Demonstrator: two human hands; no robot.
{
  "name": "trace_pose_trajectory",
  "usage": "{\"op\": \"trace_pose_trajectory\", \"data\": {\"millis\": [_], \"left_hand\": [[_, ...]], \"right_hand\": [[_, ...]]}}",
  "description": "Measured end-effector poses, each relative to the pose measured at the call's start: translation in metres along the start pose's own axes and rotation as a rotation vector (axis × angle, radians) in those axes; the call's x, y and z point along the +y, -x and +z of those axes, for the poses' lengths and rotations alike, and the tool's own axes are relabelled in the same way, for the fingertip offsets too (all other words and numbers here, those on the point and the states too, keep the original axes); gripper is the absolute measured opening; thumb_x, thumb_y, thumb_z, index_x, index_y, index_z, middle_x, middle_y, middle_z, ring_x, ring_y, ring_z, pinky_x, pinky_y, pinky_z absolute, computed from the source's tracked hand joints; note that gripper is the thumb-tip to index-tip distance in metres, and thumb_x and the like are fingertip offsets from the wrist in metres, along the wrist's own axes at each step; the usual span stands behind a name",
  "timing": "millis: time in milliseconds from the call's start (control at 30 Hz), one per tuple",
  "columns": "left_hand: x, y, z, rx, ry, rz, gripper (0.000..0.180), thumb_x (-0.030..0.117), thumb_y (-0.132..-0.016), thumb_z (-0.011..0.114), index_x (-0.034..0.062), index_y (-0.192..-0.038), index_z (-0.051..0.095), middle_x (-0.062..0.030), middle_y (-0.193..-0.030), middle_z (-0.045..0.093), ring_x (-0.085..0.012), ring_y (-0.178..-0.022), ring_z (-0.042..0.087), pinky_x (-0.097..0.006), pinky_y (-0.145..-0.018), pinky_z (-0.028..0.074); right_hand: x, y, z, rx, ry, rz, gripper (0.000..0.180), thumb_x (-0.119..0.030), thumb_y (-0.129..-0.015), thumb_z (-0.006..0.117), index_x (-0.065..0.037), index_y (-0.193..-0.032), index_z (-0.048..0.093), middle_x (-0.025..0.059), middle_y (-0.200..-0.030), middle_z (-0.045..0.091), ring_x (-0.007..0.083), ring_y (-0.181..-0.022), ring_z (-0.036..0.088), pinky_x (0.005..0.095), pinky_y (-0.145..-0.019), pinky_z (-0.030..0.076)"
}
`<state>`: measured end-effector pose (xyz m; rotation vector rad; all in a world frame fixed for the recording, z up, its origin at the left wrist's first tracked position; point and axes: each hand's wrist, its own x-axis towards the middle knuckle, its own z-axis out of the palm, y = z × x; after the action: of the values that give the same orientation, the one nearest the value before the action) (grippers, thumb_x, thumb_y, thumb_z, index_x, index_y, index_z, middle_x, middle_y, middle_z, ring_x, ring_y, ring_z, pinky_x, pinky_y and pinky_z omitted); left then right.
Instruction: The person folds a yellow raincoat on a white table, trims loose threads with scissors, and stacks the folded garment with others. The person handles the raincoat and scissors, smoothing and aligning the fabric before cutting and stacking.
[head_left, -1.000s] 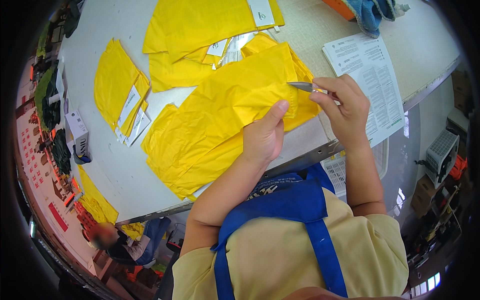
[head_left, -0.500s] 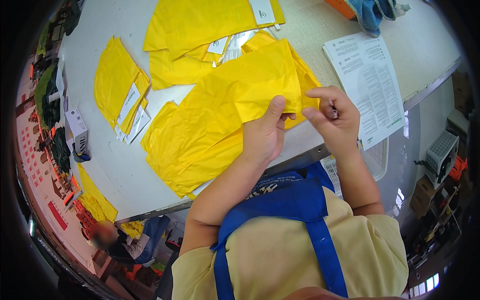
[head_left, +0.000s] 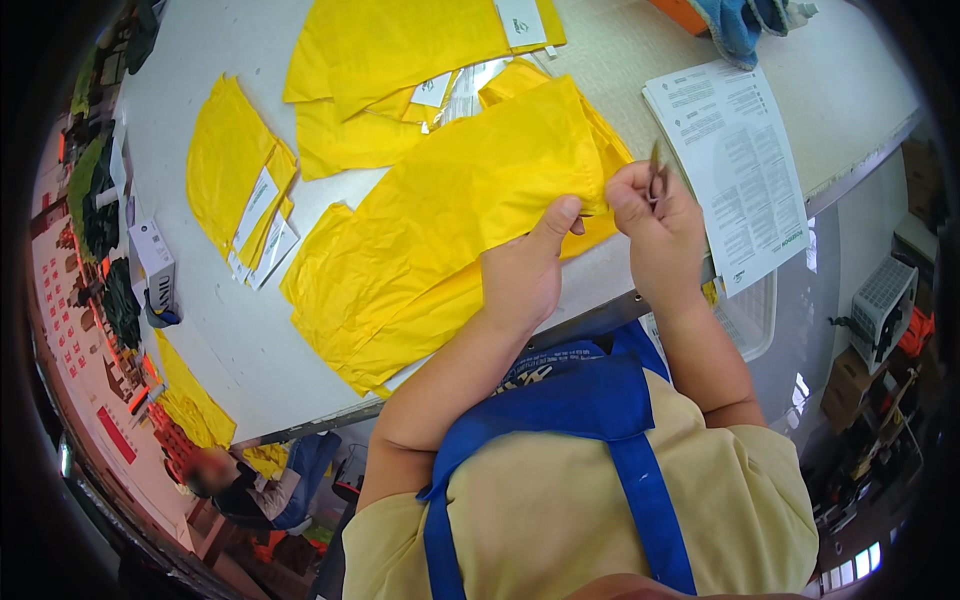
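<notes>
A large yellow fabric piece [head_left: 440,230] lies spread over the near edge of the white table [head_left: 200,320]. My left hand [head_left: 525,270] pinches its right edge, thumb on top. My right hand [head_left: 650,225] grips the same edge beside it and also holds small metal snips [head_left: 655,170], their tips pointing up and away. The two hands almost touch.
More yellow fabric pieces with white labels lie at the back [head_left: 400,60] and to the left [head_left: 235,185]. A stack of printed sheets [head_left: 740,165] lies right of my hands. A small white box [head_left: 155,265] stands at the table's left edge. Blue cloth [head_left: 740,20] lies at the far right.
My right hand came in from the right with the snips and closed on the fabric edge beside my left hand. The snips turned from pointing left to pointing up.
</notes>
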<state>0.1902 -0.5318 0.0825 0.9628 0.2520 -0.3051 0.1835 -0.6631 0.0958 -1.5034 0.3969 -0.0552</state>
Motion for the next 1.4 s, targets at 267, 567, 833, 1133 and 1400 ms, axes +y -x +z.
{"op": "trace_pose_trajectory", "data": {"millis": [267,567,833,1133,1400], "left_hand": [[0.003,-0.001,0.004,-0.007,0.081,0.014,0.028,0.003,-0.088,0.061,0.0044,-0.115,0.055,-0.0069,-0.102,0.063,-0.0175,-0.085,0.06,-0.029,-0.071,0.05],[0.004,0.001,0.004,-0.025,0.102,-0.009,0.022,0.003,-0.089,0.058,0.0014,-0.111,0.057,-0.0086,-0.1,0.063,-0.0191,-0.084,0.059,-0.031,-0.076,0.048],[0.003,0.004,0.008,-0.064,0.159,-0.044,0.021,0.006,-0.091,0.056,-0.0001,-0.111,0.056,-0.011,-0.101,0.063,-0.0197,-0.088,0.057,-0.032,-0.082,0.046],[0.001,0.005,0.01,-0.065,0.147,-0.038,0.024,0.007,-0.091,0.056,-0.0006,-0.114,0.055,-0.0119,-0.103,0.063,-0.0199,-0.088,0.057,-0.032,-0.082,0.045],[-0.001,0.005,0.007,-0.067,0.151,-0.051,0.024,0.008,-0.092,0.055,-0.0001,-0.115,0.055,-0.0128,-0.105,0.063,-0.0196,-0.089,0.057,-0.032,-0.082,0.046]], "right_hand": [[-0.002,0.009,-0.019,0.105,0.241,-0.326,0.019,-0.01,-0.079,0.072,-0.001,-0.094,0.062,-0.001,-0.069,0.048,0.0051,-0.062,0.043,0.0167,-0.057,0.035],[-0.007,0.02,-0.028,0.069,0.631,-0.574,0.036,-0.008,-0.066,0.082,-0.002,-0.098,0.067,0.0053,-0.071,0.058,0.0111,-0.054,0.053,0.0226,-0.046,0.041],[-0.006,0.019,-0.02,0.134,0.669,-0.621,0.035,-0.009,-0.066,0.082,-0.002,-0.097,0.067,0.0054,-0.074,0.062,0.0099,-0.053,0.056,0.0215,-0.045,0.043],[-0.004,0.02,-0.021,0.171,0.688,-0.647,0.034,-0.009,-0.067,0.081,-0.003,-0.097,0.068,0.0052,-0.072,0.061,0.0108,-0.055,0.057,0.0225,-0.045,0.044],[0.002,0.019,-0.021,0.179,0.644,-0.685,0.033,-0.008,-0.066,0.081,-0.002,-0.096,0.068,0.0056,-0.069,0.059,0.0121,-0.054,0.056,0.0231,-0.046,0.043]]}}
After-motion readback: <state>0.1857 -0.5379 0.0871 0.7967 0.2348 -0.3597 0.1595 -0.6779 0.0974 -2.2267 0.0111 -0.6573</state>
